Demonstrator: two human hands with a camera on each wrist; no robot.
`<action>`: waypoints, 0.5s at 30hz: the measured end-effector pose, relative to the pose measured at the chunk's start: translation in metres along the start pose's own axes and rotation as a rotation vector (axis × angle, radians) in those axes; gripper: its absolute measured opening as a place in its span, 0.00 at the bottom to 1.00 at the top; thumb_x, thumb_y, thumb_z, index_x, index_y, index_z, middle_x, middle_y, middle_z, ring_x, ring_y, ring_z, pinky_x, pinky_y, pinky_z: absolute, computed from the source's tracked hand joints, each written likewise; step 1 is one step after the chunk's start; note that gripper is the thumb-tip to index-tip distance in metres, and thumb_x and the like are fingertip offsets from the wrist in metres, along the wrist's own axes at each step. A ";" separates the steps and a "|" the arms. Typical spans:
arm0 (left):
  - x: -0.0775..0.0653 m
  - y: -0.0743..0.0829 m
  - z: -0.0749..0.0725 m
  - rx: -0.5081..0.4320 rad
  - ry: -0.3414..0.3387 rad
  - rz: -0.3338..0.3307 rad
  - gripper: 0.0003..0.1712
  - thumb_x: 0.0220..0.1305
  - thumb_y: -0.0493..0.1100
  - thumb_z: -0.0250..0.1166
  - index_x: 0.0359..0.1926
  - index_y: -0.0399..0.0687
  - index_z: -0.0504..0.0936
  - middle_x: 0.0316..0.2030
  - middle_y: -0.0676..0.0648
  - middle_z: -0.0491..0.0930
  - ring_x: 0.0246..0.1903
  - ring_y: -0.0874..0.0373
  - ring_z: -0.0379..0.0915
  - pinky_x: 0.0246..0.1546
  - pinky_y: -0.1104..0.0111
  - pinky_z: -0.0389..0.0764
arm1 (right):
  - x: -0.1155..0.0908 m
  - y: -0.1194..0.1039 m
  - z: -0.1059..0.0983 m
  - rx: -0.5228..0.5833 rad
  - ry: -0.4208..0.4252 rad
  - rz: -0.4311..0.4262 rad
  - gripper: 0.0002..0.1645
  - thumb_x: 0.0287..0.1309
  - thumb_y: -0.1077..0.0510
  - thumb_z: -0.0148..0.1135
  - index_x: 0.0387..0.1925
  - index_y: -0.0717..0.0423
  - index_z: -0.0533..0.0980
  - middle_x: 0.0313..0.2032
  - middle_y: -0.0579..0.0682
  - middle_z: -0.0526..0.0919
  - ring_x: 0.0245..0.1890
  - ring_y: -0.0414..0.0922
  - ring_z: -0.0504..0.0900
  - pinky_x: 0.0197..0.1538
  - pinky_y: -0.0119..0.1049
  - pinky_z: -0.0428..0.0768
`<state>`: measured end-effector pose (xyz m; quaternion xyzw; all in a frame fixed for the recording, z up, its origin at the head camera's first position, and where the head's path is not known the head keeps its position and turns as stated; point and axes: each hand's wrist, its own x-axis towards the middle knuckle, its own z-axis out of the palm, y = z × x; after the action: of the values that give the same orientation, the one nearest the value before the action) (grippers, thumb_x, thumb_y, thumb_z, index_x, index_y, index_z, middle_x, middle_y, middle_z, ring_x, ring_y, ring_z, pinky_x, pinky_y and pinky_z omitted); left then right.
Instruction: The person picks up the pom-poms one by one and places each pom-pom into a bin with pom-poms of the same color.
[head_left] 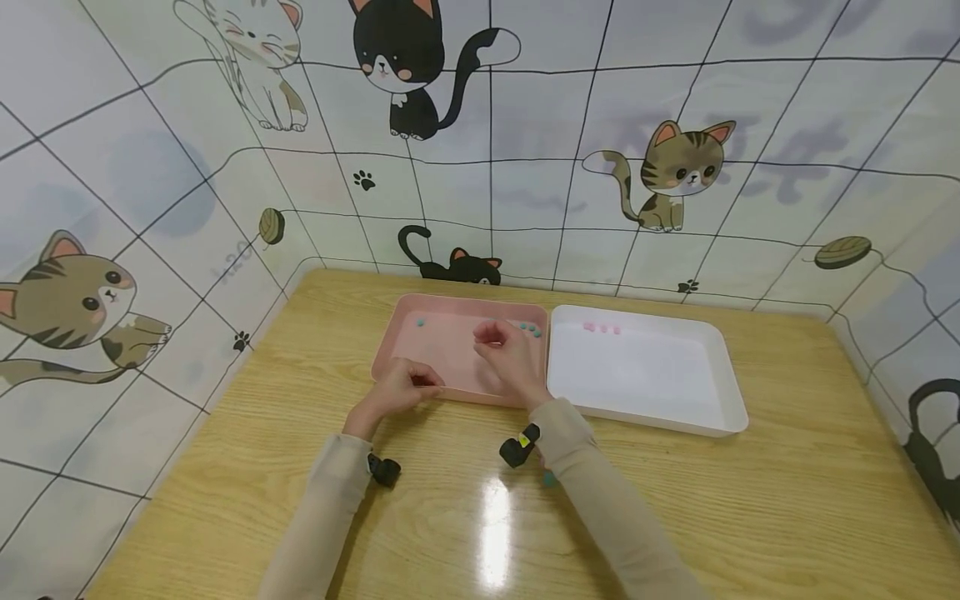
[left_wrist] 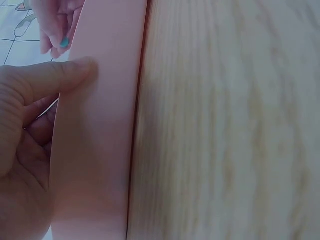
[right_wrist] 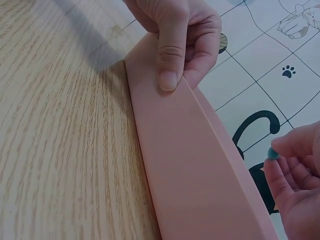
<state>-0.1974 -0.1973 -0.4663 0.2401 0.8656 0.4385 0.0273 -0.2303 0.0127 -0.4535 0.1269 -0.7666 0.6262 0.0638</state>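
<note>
My left hand (head_left: 399,385) grips the front wall of the pink tray (head_left: 450,354), its thumb pressed against the outside and its fingers over the rim. Above the same tray is my right hand (head_left: 512,357); in the right wrist view its thumb and forefinger pinch a small teal bead (right_wrist: 273,153). That bead (left_wrist: 64,42) also shows in the left wrist view. Inside the pink tray, a lone teal bead (head_left: 421,322) lies near the back left, and several teal beads (head_left: 529,330) sit near the back right corner, beside my right hand.
A white tray (head_left: 637,371) stands right beside the pink one, with several pink beads (head_left: 603,329) in a row near its back wall. Partly hidden by my right sleeve, a small teal item (head_left: 550,478) lies on the wooden table (head_left: 435,517). A cat-patterned backdrop (head_left: 540,192) rises behind.
</note>
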 end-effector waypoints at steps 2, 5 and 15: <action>0.000 0.000 0.000 0.003 0.003 0.001 0.03 0.53 0.31 0.68 0.25 0.40 0.86 0.23 0.49 0.83 0.22 0.67 0.73 0.24 0.74 0.75 | 0.001 0.001 0.002 0.011 0.005 0.017 0.09 0.50 0.73 0.64 0.36 0.66 0.77 0.35 0.60 0.81 0.37 0.50 0.79 0.43 0.34 0.78; 0.000 0.000 0.000 0.012 0.006 0.003 0.03 0.53 0.31 0.68 0.26 0.41 0.86 0.23 0.50 0.83 0.23 0.67 0.73 0.25 0.74 0.75 | 0.003 0.002 0.005 0.014 0.020 0.041 0.08 0.51 0.73 0.63 0.36 0.67 0.77 0.35 0.60 0.81 0.38 0.51 0.79 0.43 0.36 0.79; 0.000 -0.001 0.000 -0.001 0.002 0.005 0.03 0.53 0.31 0.69 0.25 0.41 0.86 0.23 0.49 0.83 0.23 0.65 0.75 0.24 0.73 0.76 | 0.006 0.008 0.009 0.014 0.029 0.110 0.10 0.50 0.73 0.64 0.36 0.65 0.77 0.36 0.58 0.81 0.38 0.49 0.79 0.45 0.36 0.78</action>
<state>-0.1975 -0.1976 -0.4672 0.2419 0.8648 0.4393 0.0253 -0.2380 0.0048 -0.4611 0.0760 -0.7671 0.6358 0.0396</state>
